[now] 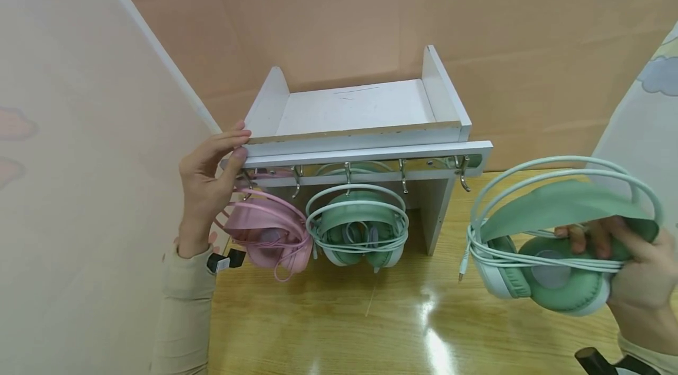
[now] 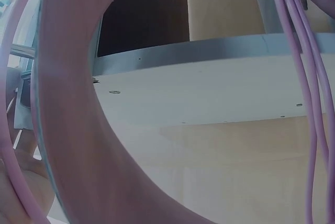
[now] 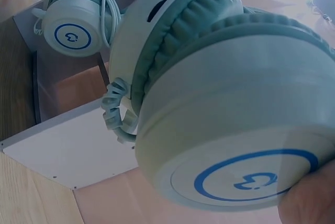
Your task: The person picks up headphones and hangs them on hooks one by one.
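My left hand (image 1: 209, 183) holds the left end of a white shelf's hook rail (image 1: 371, 153), thumb in front and fingers over the top. Just below it, pink headphones (image 1: 267, 228) hang from the leftmost hook; their headband (image 2: 68, 103) fills much of the left wrist view. Green headphones (image 1: 360, 228) hang from the middle hook, cable wound round them. Off to the shelf's right, my right hand (image 1: 643, 257) grips a second pair of green headphones (image 1: 561, 286), cable wrapped and plug dangling. Close up, their ear cup (image 3: 235, 130) bears a blue ring logo.
The white shelf (image 1: 355, 107) stands against a brown-papered surface (image 1: 339, 16) on a glossy wooden surface (image 1: 328, 316). Bare metal hooks (image 1: 404, 178) show along the rail, including one at the right end (image 1: 464, 175). A pale wall panel (image 1: 95, 157) rises at left.
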{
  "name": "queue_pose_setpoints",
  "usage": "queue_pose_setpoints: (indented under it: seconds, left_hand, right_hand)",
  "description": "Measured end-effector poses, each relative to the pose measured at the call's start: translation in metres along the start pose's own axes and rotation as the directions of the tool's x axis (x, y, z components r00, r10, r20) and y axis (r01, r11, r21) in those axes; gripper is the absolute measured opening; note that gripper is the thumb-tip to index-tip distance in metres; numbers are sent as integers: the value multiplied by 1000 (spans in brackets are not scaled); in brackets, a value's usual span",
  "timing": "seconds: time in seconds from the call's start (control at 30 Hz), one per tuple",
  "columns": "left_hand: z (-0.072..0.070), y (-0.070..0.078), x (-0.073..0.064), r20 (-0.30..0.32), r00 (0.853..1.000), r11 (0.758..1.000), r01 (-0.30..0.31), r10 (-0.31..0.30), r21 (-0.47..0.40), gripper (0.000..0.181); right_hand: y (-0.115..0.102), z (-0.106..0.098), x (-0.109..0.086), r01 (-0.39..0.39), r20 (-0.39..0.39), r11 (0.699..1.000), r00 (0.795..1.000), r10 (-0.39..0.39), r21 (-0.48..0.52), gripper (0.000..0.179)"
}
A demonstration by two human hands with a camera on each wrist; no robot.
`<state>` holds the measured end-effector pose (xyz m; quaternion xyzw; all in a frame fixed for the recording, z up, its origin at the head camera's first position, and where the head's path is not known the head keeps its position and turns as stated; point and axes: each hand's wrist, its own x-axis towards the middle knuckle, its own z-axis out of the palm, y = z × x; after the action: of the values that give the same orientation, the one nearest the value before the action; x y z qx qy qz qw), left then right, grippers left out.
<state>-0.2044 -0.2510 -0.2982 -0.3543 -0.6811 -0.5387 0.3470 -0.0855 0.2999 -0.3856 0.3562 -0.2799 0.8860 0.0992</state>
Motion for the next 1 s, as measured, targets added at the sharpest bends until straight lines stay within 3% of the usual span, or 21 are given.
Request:
queue_pose_setpoints:
  seconds: [0.13, 0.53, 1.0]
  left_hand:
    - [0, 0, 0, 9, 1000, 1000, 5, -5, 0, 17]
    - [-1, 3, 1, 21, 1000, 1000, 14, -14, 3, 18]
    - [-1, 2, 1, 24, 1000, 1000, 19, -19, 10, 18]
  right_hand:
    - [3, 0, -3, 21, -44, 999, 999, -23, -47, 53]
    - [19, 0, -6, 24, -49, 999, 998, -26, -40, 59]
    - [42, 0, -12, 45, -121, 996, 991, -53, -72, 60]
